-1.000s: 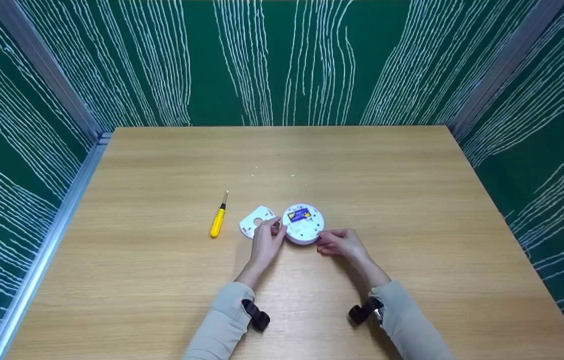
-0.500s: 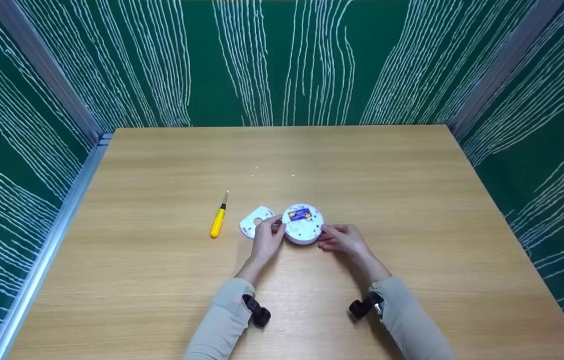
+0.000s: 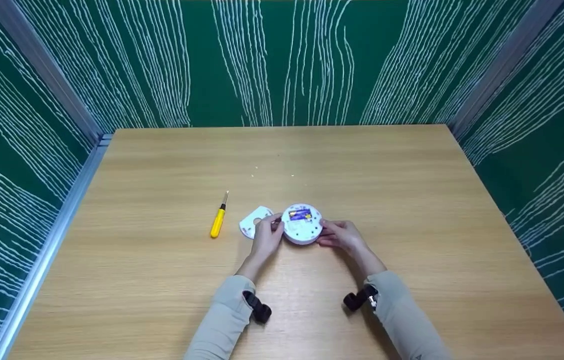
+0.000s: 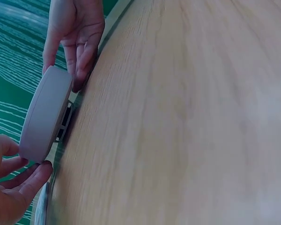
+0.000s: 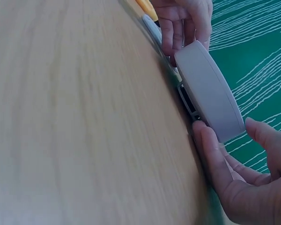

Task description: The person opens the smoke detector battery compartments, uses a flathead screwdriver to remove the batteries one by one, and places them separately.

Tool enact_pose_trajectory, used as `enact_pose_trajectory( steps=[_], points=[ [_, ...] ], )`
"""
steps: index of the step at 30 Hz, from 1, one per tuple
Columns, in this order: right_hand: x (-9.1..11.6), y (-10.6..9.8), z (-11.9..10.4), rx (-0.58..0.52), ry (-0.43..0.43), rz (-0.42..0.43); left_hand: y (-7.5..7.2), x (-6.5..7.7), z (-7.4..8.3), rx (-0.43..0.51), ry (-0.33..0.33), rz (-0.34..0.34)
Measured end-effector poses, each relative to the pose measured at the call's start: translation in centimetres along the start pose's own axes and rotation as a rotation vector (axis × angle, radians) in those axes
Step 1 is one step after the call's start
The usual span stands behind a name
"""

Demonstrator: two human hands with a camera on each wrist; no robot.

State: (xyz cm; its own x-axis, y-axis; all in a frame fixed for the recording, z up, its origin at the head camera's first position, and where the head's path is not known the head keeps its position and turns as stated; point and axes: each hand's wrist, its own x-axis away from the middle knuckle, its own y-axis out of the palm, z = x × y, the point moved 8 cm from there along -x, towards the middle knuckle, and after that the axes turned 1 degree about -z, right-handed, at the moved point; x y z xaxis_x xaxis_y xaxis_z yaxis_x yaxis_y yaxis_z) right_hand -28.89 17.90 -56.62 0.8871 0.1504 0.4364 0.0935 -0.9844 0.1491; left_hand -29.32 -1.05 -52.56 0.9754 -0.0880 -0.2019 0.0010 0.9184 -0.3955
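A white, round, puck-shaped device (image 3: 302, 232) stays between both hands at the middle of the table. Blue-and-yellow batteries (image 3: 300, 214) show in its upper face, with several dark holes below them. My left hand (image 3: 266, 237) grips its left edge, and my right hand (image 3: 344, 234) holds the right edge, thumb at the upper rim and fingers underneath. Seen from the right wrist, the device (image 5: 208, 89) has a smooth thick side and a dark-slotted part (image 5: 188, 101) jutting from its underside. Partly behind the left hand lies a flat white plate (image 3: 248, 223) with a round hole and one straight edge.
Left of the plate lies a screwdriver (image 3: 218, 218) with a yellow handle, its tip pointing away. Several tiny white bits (image 3: 292, 175) are scattered farther back on the wooden table (image 3: 162, 280). Green panels (image 3: 282, 60) with white lines stand around the table's back and sides.
My right hand has moved slightly up along the device's right edge, its thumb now on the upper rim. The device has shifted very slightly left; plate and screwdriver stay put.
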Motion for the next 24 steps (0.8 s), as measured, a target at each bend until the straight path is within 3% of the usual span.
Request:
enact_pose_trajectory(
  steps=[16,24],
  points=[
    [-0.5,-0.1,0.5,-0.039,0.028,-0.001,0.1,-0.3,-0.2,-0.037,-0.036,-0.011],
    [-0.5,-0.2,0.6,-0.048,0.002,0.001,-1.0,-0.1,0.6,-0.099,0.034,0.068]
  ],
)
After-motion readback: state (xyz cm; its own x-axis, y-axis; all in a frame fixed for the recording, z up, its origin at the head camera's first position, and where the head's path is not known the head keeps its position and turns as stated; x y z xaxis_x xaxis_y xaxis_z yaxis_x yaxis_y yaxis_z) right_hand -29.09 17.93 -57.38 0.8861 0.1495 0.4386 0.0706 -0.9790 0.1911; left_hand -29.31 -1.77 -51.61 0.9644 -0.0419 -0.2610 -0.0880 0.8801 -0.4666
